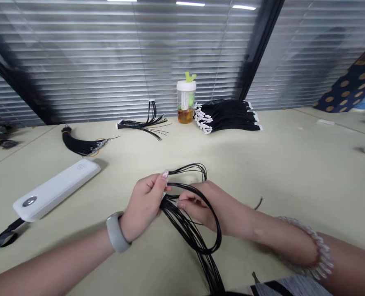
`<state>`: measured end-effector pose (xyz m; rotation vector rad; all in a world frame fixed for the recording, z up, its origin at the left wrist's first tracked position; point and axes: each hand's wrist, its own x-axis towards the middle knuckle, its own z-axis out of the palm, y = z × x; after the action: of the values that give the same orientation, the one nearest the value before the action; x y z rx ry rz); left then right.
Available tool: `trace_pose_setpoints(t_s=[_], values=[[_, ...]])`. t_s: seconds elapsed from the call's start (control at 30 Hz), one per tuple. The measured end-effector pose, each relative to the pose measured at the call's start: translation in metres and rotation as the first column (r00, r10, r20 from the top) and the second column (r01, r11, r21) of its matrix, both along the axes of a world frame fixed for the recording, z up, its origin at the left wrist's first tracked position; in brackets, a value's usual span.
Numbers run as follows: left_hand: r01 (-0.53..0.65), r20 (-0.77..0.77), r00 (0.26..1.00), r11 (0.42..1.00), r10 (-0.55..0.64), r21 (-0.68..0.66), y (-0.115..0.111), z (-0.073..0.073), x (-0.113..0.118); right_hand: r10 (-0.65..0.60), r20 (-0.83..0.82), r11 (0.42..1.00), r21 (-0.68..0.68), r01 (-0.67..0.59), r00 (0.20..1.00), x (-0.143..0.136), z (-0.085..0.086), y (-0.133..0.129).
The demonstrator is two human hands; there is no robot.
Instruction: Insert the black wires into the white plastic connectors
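My left hand point(145, 205) is closed on a bunch of thin black wires point(197, 242), thumb on top, near a small white connector point(163, 198) that is mostly hidden by the fingers. Some of the wires loop out to the right and back, while the longer part hangs down toward the table's front edge. My right hand point(211, 205) reaches in through a loop, its thumb and fingers pinched together at the wires just right of the connector. Its fingertips are partly hidden behind the loop.
At left lies a white power bank point(57, 189) with a strap. Along the back are a tied black wire bundle point(84, 142), loose wires with connectors point(142, 123), a drink bottle point(186, 102) and a stack of black cables point(228, 117). A dotted bag point(350, 82) stands far right.
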<state>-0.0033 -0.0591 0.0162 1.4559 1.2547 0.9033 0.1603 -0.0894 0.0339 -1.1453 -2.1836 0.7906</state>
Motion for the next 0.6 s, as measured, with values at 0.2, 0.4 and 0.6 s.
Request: trace_pose_setpoints(t_s=[0.2, 0.4, 0.6], values=[[-0.029, 0.021, 0.999, 0.998, 0.03, -0.058, 0.003, -0.001, 0.0, -0.272, 0.436, 0.946, 0.285, 0.154, 0.858, 0.025, 0.024, 0.002], [-0.026, 0.051, 0.998, 0.998, 0.029, -0.061, 0.006, -0.005, -0.001, -0.547, -0.091, 0.715, 0.466, 0.521, 0.832, 0.054, 0.041, 0.014], [0.05, -0.027, 0.998, 0.998, -0.049, 0.027, 0.006, -0.005, -0.002, -0.194, -0.702, 0.861, 0.212, 0.461, 0.685, 0.041, 0.041, 0.007]])
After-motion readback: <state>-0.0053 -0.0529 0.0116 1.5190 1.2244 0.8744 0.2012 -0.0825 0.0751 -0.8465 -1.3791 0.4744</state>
